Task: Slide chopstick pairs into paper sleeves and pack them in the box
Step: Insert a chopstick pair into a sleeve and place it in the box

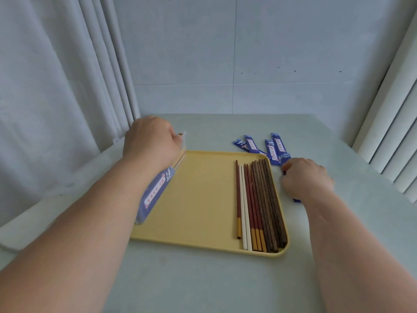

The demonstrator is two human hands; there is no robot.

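Blue sleeves [274, 147] bear pink characters, too blurred to read.

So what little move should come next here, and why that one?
Probably the right hand lifts the blue sleeve it is curled over and brings it to the yellow tray. The left hand holds a sleeved pair at the tray's left edge, seemingly nearly packed, while loose chopsticks lie unsleeved on the tray.
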